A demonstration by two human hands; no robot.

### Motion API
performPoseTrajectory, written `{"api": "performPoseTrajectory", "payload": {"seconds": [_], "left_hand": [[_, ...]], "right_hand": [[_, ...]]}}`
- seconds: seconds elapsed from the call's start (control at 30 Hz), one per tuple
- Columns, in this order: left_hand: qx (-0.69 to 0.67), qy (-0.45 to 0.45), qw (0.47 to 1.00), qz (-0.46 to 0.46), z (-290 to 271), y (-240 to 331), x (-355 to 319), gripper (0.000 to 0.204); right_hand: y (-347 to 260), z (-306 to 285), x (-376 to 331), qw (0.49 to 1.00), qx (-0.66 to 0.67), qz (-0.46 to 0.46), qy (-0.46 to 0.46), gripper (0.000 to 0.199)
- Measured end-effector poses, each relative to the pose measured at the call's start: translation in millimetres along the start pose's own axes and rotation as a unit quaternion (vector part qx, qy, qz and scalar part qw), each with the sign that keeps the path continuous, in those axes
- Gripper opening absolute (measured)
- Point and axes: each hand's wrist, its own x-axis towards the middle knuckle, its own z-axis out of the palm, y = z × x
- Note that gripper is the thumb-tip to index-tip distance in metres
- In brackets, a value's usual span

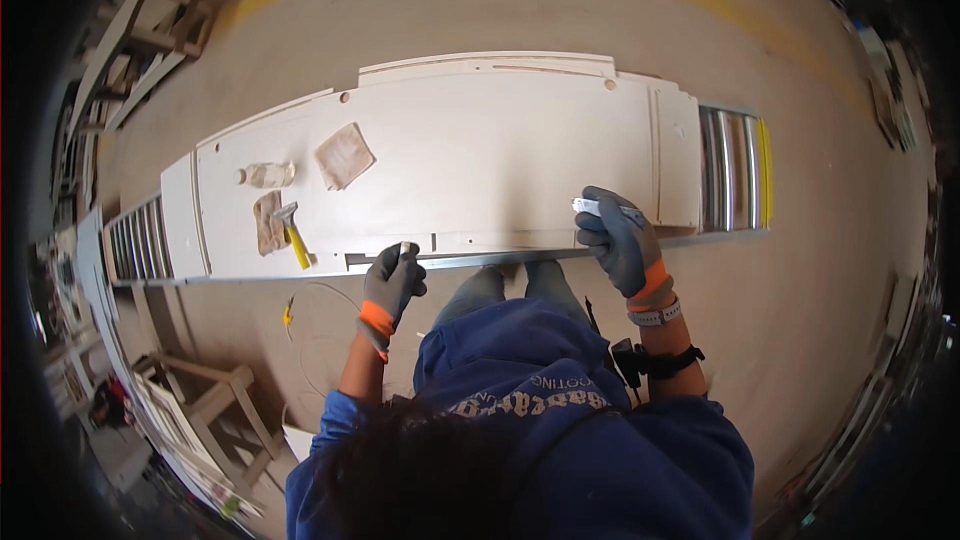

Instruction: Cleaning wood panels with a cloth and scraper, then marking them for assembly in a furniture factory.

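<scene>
My right hand (617, 240), in a dark grey glove with an orange cuff, is closed around a slim white tube (590, 207) above the right part of a large white panel (450, 160). Its fingers hide part of the tube. At the panel's near edge, my left hand (396, 277), gloved alike, is closed with a small pale piece (405, 249) at its fingertips, too small to make out. A slot in the panel lies beside that hand.
Left on the panel are a clear bottle (267, 175), a folded cloth (345, 155), and a yellow-handled scraper (294, 235) against another brown cloth (268, 222). Metal rollers (730, 170) show at both ends. A wooden stand (225, 400) and a thin hose with a yellow fitting (288, 315) are lower left.
</scene>
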Motion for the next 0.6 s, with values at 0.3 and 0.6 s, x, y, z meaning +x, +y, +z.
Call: {"api": "performPoseTrajectory", "payload": {"seconds": [0.3,0.6], "left_hand": [[-0.012,0.028,0.998,-0.048,90,14,24,0.034],[-0.035,0.042,0.997,-0.055,98,-1,160,0.034]], "right_hand": [[-56,-21,143,0.997,-0.030,0.071,0.005,0.033],[5,-44,239,0.998,0.014,0.063,0.021,0.028]]}}
